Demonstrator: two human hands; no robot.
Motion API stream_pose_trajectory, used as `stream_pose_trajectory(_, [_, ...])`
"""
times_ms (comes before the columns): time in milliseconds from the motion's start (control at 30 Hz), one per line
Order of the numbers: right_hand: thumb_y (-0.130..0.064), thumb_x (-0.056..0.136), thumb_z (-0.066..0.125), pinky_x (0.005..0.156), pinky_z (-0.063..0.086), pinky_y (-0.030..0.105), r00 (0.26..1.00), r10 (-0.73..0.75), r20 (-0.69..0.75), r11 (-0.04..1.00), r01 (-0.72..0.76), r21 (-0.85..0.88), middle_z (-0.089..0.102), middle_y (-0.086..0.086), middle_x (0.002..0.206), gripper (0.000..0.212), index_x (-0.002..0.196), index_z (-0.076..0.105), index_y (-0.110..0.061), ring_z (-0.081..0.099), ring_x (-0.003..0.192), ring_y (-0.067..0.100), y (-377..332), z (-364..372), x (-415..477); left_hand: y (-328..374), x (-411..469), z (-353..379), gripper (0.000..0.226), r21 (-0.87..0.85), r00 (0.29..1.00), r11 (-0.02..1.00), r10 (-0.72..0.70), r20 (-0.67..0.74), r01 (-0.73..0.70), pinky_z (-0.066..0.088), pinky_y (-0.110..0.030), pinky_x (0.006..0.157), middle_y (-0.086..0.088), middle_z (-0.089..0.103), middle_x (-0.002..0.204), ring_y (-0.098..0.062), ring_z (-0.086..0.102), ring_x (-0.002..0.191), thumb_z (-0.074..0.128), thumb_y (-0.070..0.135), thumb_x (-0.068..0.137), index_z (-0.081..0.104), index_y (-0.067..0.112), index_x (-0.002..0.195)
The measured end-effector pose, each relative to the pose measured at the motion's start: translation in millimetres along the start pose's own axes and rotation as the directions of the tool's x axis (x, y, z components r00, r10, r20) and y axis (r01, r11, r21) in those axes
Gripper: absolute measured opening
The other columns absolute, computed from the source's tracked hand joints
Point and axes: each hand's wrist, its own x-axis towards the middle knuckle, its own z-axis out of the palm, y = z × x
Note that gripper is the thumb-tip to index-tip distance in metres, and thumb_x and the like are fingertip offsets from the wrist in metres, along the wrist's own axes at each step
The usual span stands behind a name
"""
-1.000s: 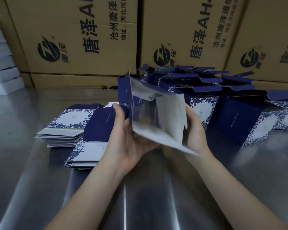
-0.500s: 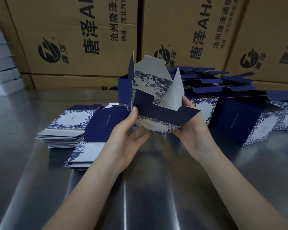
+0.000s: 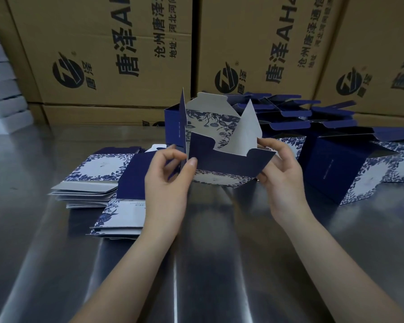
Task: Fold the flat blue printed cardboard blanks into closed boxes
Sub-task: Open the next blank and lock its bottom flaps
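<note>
Bottom-flap step: left hand pinches box edge, right hand grips opposite corner. Next, likely: tuck navy flap inward, lock.

The half-folded blank has a deep navy front flap, pale grey-white inner flap faces, and a back panel printed with navy flowers and leaves on white. Left of it the flat blanks show white panels framed by blue leaf borders beside plain navy panels, and right of it the folded boxes have navy sides and white faces edged with the same blue foliage. Behind it the cartons are brown with black characters and round black logos, far to its left stands a white stack, and beneath it the tabletop is shiny grey metal.
</note>
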Motion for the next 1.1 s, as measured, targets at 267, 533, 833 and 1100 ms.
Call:
stream_pose_trajectory(267, [0.008, 0.087, 0.062, 0.075, 0.054, 0.028, 0.988, -0.152, -0.013, 0.979, 0.149, -0.136, 0.072, -0.01, 0.093, 0.041, 0.081, 0.071, -0.032, 0.066, 0.095, 0.011, -2.1, -2.6, 0.6, -3.0, -4.8, 1.2, 0.027, 0.262, 0.975, 0.941, 0.194, 0.111, -0.217, 0.034, -0.014, 0.11, 0.011, 0.048, 0.148, 0.008, 0.039, 0.135, 0.058, 0.019, 0.098, 0.068, 0.028, 0.122])
stream_pose_trajectory(533, [-0.005, 0.096, 0.048, 0.099, 0.05, 0.05, 0.962, -0.254, 0.101, 0.909, 0.273, -0.315, 0.069, -0.01, 0.117, 0.041, 0.107, 0.073, -0.036, 0.06, 0.119, 0.016, 4.2, -5.2, -3.8, -4.4, -4.1, 2.3, 0.039, 0.279, 0.972, 0.931, 0.226, 0.072, -0.237, 0.032, -0.01, 0.109, 0.009, 0.052, 0.146, 0.008, 0.039, 0.136, 0.055, 0.018, 0.1, 0.056, 0.017, 0.139])
stream_pose_trajectory(833, [-0.014, 0.095, 0.053, 0.087, 0.047, 0.016, 0.928, -0.367, 0.061, 0.82, 0.354, -0.45, 0.066, -0.023, 0.103, 0.024, 0.112, 0.068, -0.02, 0.059, 0.098, -0.006, 5.8, 7.3, -11.1, -10.4, -7.9, 5.0, 0.045, 0.331, 0.947, 0.897, 0.319, -0.024, -0.294, 0.042, -0.023, 0.109, -0.001, 0.054, 0.144, -0.005, 0.047, 0.136, 0.062, 0.01, 0.095, 0.054, 0.013, 0.139])
stream_pose_trajectory(1100, [-0.014, 0.096, 0.055, 0.088, 0.054, 0.033, 0.93, -0.363, -0.054, 0.842, 0.303, -0.447, 0.069, -0.011, 0.106, 0.036, 0.129, 0.058, -0.024, 0.064, 0.097, 0.014, 6.2, 20.5, -21.2, -17.3, -9.5, 10.0, 0.051, 0.543, 0.897, 0.742, 0.44, 0.049, -0.393, 0.041, -0.035, 0.106, -0.017, 0.047, 0.148, -0.028, 0.046, 0.137, 0.058, 0.011, 0.097, 0.044, 0.001, 0.145])
